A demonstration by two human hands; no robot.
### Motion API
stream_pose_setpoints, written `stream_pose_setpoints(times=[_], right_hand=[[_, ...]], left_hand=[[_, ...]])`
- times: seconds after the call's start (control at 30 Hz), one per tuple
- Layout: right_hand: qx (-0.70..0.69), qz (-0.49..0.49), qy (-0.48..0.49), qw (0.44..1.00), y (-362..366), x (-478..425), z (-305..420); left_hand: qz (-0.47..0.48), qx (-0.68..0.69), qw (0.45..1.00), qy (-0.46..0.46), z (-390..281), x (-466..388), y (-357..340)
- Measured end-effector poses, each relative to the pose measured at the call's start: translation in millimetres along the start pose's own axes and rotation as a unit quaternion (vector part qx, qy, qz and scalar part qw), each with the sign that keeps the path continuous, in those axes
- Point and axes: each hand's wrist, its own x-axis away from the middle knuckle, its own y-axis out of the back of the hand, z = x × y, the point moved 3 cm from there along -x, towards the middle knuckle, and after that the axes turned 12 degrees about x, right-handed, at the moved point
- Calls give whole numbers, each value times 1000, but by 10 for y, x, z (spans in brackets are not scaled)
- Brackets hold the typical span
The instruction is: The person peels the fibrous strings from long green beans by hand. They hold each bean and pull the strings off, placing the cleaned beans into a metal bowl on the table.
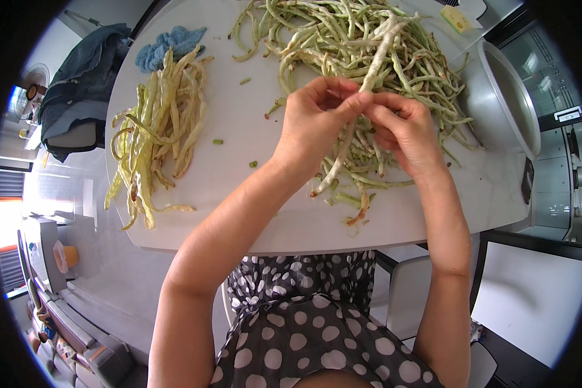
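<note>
Pinched between both sets of fingertips is a pale, whitish-green long bean [379, 58]. Its upper part points away over the pile, and a pale length hanging below the hands may be the same bean. My left hand [315, 116] grips it from one side, thumb against the pod. My right hand [405, 126] meets it there with curled fingers, and the exact contact of its fingertips is partly hidden. Beneath and beyond the hands spreads a large heap of green long beans [320, 36]. Short bean scraps [347, 199] lie on the table just below the hands.
A separate bunch of yellowish beans [150, 131] lies at the left of the white table [237, 208], by a blue cloth [169, 46]. Small cut pieces [218, 141] dot the middle. A large metal basin [502, 97] stands tilted at right; a yellow-green sponge [456, 19] is behind.
</note>
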Motion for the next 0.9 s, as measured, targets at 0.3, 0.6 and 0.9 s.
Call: stream_pose_setpoints(times=[0.3, 0.6, 0.9], right_hand=[[58, -12, 41, 997, 37, -16, 14], [160, -46, 104, 981, 20, 0, 42], [337, -156, 322, 871, -99, 112, 155]], left_hand=[[-11, 87, 995, 48, 49, -5, 10], [-1, 107, 992, 74, 98, -25, 67], [-40, 119, 991, 50, 55, -16, 50]])
